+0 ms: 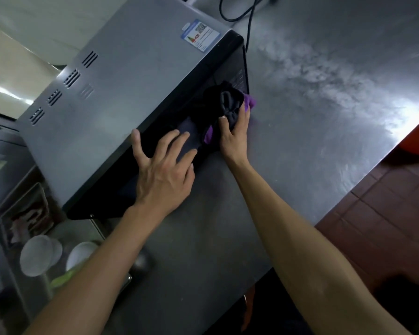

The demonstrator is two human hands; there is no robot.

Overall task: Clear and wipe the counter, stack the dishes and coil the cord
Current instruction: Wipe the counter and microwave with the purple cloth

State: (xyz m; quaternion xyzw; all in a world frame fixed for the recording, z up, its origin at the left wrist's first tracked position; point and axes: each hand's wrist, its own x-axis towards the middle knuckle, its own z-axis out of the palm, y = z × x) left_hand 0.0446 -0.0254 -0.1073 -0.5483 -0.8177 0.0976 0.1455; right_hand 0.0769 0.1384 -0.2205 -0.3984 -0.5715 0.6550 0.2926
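The stainless steel surface (pixel 312 131) carries a grey metal microwave oven with a black glass door (pixel 121 93), and wide cloudy smears show on the steel to the right of the oven, so I judge the wiping is only partly done. The right hand (pixel 235 131) is closed on a crumpled purple and dark grey cloth (pixel 230 105), which it presses against the oven door, just beside the control panel. The left hand (pixel 162 170) is open, with fingers spread flat on the door and the thumb over its top edge, and it seems to steady the oven.

A thin black power cord (pixel 249 22) lies loose at the far side of the surface, not yet coiled. Some white round dishes (pixel 40 255) sit in the steel sink at the lower left; whether they are properly stacked I cannot tell.

On top of the oven there is a blue and white energy label (pixel 200 33) with a QR code and coloured bars; its small text is not readable.
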